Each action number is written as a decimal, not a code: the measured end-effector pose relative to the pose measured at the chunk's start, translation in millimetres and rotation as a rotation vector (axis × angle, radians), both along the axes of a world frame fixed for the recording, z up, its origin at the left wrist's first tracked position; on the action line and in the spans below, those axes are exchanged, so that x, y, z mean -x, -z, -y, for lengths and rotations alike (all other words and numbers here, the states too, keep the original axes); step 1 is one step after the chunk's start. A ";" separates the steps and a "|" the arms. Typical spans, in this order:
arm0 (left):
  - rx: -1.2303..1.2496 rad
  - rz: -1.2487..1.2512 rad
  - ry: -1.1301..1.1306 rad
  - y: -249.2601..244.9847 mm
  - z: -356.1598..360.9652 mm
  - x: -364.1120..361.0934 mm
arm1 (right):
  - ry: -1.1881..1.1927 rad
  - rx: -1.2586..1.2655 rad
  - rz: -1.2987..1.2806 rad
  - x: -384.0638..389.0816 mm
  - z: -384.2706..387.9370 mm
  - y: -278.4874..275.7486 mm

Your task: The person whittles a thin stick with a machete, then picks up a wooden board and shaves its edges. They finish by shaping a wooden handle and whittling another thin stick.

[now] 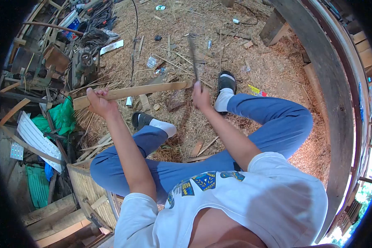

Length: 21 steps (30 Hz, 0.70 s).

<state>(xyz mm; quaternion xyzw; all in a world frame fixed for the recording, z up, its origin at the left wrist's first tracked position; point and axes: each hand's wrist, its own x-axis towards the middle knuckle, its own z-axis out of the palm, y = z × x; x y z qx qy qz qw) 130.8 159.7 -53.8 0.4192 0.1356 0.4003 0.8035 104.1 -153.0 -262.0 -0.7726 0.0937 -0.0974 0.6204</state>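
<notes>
A long, pale wooden strip (144,91) lies across the view in front of my knees, its right end slightly curved. My left hand (101,102) is closed around the strip near its wide left end, thumb on top. In my right hand (201,96) is a machete (194,58), its handle mostly hidden by the fingers. The long, dark blade points away from me, and its base is close beside the strip's right end.
Wood shavings (277,62) cover the ground between my sandalled feet (226,93), with thin sticks and litter. Scrap, a green bag (58,118) and a white corrugated sheet (39,136) crowd the left. A thick timber beam (337,82) curves along the right.
</notes>
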 end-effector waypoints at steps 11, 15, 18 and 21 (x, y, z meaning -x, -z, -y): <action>0.024 0.010 -0.018 17.6 -23.6 5.1 | -0.244 -0.693 -0.886 -2.0 11.2 -3.3; 0.030 0.006 -0.014 13.4 -18.2 7.5 | -0.160 -0.485 -0.401 -33.3 7.5 -82.2; 0.061 0.013 -0.007 15.7 -18.2 6.9 | -0.095 -0.525 -0.132 -36.6 3.4 -106.7; 0.055 0.005 -0.004 14.0 -18.4 6.9 | 0.005 -0.353 -0.024 -20.1 -5.2 -46.1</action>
